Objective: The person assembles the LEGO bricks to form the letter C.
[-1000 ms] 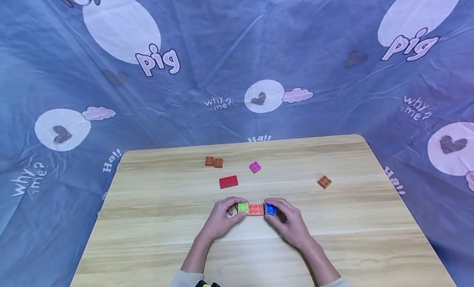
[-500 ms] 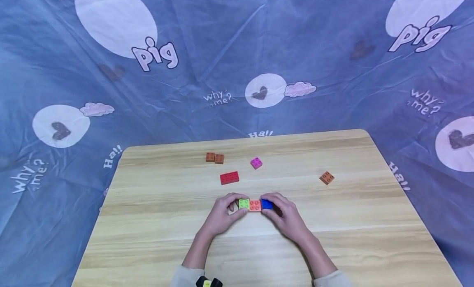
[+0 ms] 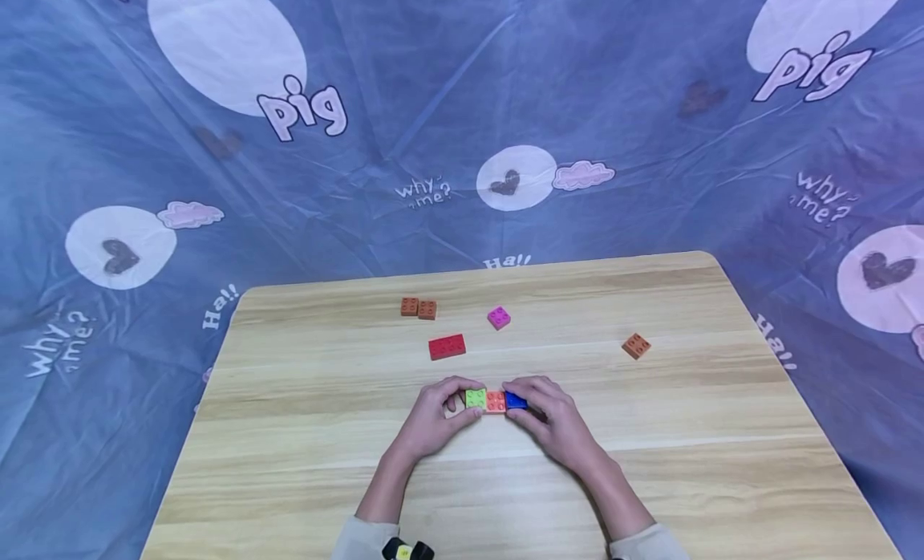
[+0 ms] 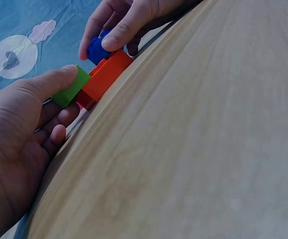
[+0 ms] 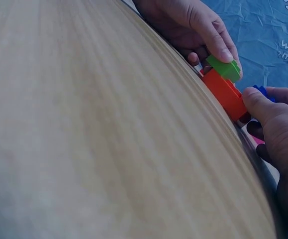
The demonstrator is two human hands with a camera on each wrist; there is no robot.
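My left hand (image 3: 433,420) pinches a lime green building brick (image 3: 475,399) between thumb and fingers, at the left end of an orange brick (image 3: 495,402). From the other side, my right hand (image 3: 559,420) pinches a blue brick (image 3: 515,400) over the orange brick's right end. In the left wrist view the blue brick (image 4: 98,49) is tilted and partly hidden by fingers. The green brick (image 4: 71,87) overlaps the top of the orange one (image 4: 104,77). Whether the blue brick is pressed onto the orange studs, I cannot tell.
Beyond the hands lie a long red brick (image 3: 447,346) and a magenta brick (image 3: 499,318). Two brown bricks (image 3: 419,308) sit side by side farther back, and another brown brick (image 3: 636,346) lies to the right. Patterned blue cloth (image 3: 361,167) surrounds the wooden table (image 3: 325,367).
My right hand has moved left with the blue brick, from beside the orange brick to over its right end. The left hand still pinches the green brick. The head view has shifted slightly.
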